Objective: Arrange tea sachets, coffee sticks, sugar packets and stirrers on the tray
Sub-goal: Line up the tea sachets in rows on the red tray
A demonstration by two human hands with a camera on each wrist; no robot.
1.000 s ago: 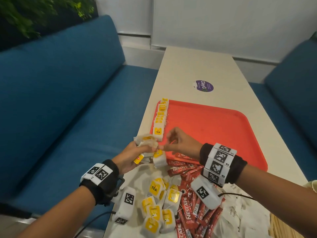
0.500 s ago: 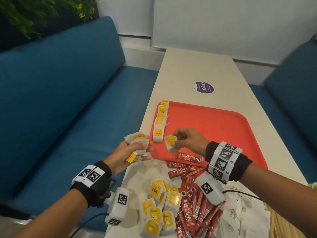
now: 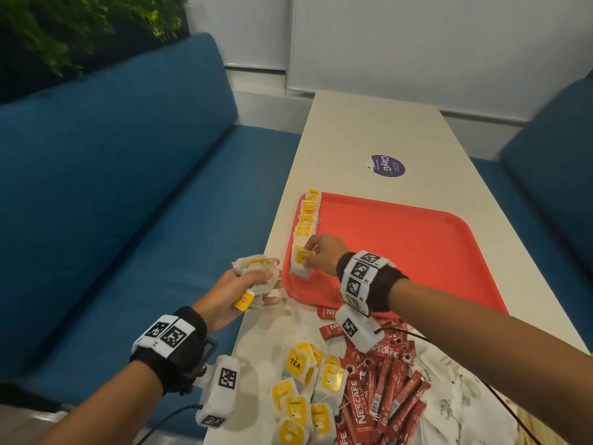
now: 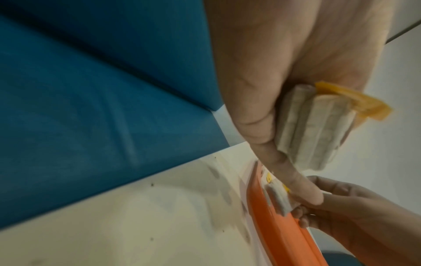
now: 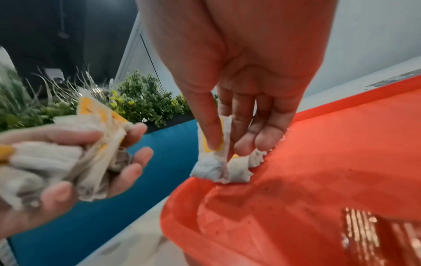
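An orange-red tray (image 3: 417, 252) lies on the table with a row of tea sachets (image 3: 307, 216) along its left edge. My right hand (image 3: 316, 255) pinches one tea sachet (image 3: 300, 263) (image 5: 213, 160) at the near end of that row, its lower end touching the tray (image 5: 330, 162). Just left of the tray, my left hand (image 3: 244, 284) grips a bunch of tea sachets (image 3: 256, 273) (image 4: 312, 129) (image 5: 56, 162). Loose tea sachets (image 3: 305, 390), red coffee sticks (image 3: 382, 390) and white sugar packets (image 3: 449, 390) lie piled at the near end of the table.
Blue sofas stand on both sides of the narrow white table (image 3: 369, 130). A purple sticker (image 3: 386, 165) is on the table beyond the tray. Wooden stirrers (image 3: 539, 428) show at the bottom right corner. Plants (image 3: 80, 24) are at the far left.
My right hand took one tea sachet from the left hand's bunch and carried it onto the tray's left edge, to the near end of the row. The left hand stayed by the tray.
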